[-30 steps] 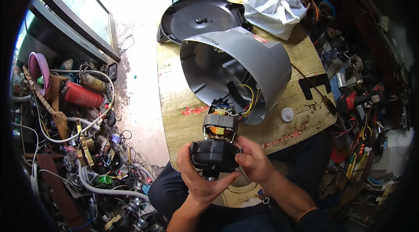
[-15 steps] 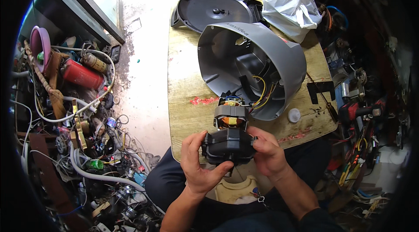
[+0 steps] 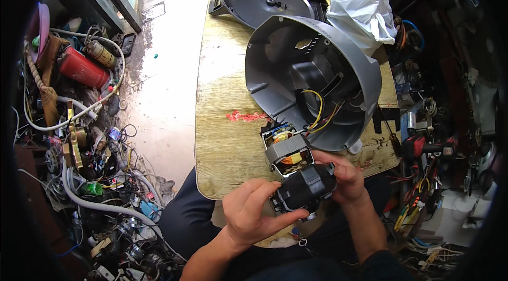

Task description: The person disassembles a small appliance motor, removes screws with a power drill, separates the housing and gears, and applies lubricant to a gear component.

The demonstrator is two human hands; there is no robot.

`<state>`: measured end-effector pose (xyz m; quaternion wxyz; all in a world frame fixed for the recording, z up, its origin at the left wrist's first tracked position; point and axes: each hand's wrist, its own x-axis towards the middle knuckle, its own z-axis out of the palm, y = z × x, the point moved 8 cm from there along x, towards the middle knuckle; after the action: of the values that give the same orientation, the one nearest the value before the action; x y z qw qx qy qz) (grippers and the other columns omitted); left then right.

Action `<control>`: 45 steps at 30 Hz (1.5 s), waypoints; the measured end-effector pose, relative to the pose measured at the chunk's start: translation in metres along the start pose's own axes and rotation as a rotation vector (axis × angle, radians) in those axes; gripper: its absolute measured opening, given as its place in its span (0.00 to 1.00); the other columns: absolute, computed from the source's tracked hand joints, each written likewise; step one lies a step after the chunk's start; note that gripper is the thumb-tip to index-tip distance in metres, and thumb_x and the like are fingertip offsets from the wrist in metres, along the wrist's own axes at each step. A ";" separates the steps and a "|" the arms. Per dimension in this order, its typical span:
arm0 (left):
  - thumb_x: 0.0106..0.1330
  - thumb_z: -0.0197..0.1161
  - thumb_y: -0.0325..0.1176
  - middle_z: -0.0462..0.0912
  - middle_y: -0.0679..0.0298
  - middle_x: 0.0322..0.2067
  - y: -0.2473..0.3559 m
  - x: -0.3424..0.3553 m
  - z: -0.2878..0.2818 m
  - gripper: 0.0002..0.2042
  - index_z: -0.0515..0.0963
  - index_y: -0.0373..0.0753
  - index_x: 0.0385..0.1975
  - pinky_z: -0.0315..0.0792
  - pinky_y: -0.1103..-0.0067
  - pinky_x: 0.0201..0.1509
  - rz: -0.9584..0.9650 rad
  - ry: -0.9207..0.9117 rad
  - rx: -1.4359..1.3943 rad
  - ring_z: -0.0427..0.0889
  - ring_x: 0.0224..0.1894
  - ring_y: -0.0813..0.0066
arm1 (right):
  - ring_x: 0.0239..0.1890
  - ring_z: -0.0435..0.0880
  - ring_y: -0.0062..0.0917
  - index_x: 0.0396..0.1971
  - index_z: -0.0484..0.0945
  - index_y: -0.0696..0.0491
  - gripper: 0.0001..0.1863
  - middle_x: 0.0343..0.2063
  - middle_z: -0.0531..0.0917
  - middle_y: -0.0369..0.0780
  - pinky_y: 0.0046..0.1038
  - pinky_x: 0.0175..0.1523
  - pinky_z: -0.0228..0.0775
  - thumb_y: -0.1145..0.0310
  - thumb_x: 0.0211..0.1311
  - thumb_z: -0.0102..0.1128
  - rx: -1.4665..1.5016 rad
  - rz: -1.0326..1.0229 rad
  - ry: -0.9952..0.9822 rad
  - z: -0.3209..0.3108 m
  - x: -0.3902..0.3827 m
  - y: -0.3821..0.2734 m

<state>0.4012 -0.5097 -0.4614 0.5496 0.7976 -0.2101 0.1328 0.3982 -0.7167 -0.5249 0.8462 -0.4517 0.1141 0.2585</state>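
Observation:
Both hands grip an electric motor [image 3: 306, 190] by its black plastic housing, over the near edge of the table. My left hand [image 3: 254, 208] closes on the left side, with the thumb stretched along the near face. My right hand [image 3: 345, 181] holds the opposite side, its thumb at the upper right corner. Beyond the housing, the motor's metal core with copper and yellow windings [image 3: 290, 153] points away from me. Yellow and dark wires [image 3: 319, 114] run from there into a large grey appliance shell [image 3: 365, 88], which lies on its side with its open end toward me.
A round black base [image 3: 259, 3] and a white plastic bag [image 3: 360, 8] sit at the wooden table's [image 3: 219, 101] far end. A screwdriver [image 3: 395, 143] lies by the right edge. Cables and parts [image 3: 121, 196] clutter the left floor; a red-black power tool [image 3: 431, 147] is at right.
The motor has turned and tilted, and both hands have moved right with it. The view has shifted too, so the shell appears larger and farther right.

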 end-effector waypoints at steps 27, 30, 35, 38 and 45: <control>0.42 0.93 0.42 0.85 0.57 0.37 -0.022 -0.012 0.003 0.34 0.80 0.33 0.46 0.81 0.77 0.40 -0.186 -0.031 -0.098 0.86 0.36 0.69 | 0.69 0.75 0.26 0.77 0.60 0.65 0.64 0.69 0.75 0.44 0.29 0.74 0.63 0.27 0.59 0.69 -0.390 -0.154 0.080 -0.004 -0.024 0.002; 0.41 0.92 0.40 0.86 0.56 0.37 -0.022 -0.011 0.003 0.32 0.81 0.33 0.44 0.82 0.75 0.38 -0.207 -0.023 -0.112 0.87 0.34 0.64 | 0.75 0.69 0.36 0.79 0.53 0.64 0.70 0.72 0.70 0.51 0.35 0.78 0.60 0.39 0.48 0.85 -0.591 -0.305 0.170 0.001 -0.037 0.002; 0.44 0.92 0.37 0.84 0.63 0.38 -0.020 -0.007 0.002 0.31 0.81 0.34 0.46 0.80 0.82 0.38 -0.143 -0.046 -0.090 0.82 0.33 0.80 | 0.77 0.68 0.43 0.79 0.48 0.63 0.76 0.74 0.68 0.56 0.39 0.79 0.59 0.51 0.36 0.94 -0.910 -0.401 0.343 0.016 -0.055 0.008; 0.45 0.91 0.35 0.84 0.63 0.38 -0.020 -0.005 0.000 0.31 0.81 0.34 0.47 0.81 0.82 0.38 -0.147 -0.066 -0.081 0.83 0.34 0.80 | 0.75 0.69 0.49 0.80 0.46 0.62 0.78 0.72 0.68 0.58 0.42 0.78 0.61 0.52 0.34 0.95 -0.941 -0.416 0.383 0.019 -0.059 0.011; 0.47 0.90 0.41 0.85 0.57 0.36 -0.020 -0.002 0.003 0.32 0.81 0.33 0.50 0.84 0.77 0.36 -0.130 -0.107 -0.117 0.87 0.32 0.70 | 0.75 0.68 0.52 0.80 0.44 0.61 0.78 0.73 0.65 0.59 0.44 0.78 0.61 0.54 0.34 0.94 -1.148 -0.443 0.438 0.036 -0.067 0.005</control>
<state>0.4090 -0.5055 -0.4801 0.5908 0.7819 -0.1943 0.0418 0.3376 -0.7069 -0.4792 0.4609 -0.8869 0.0320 -0.0005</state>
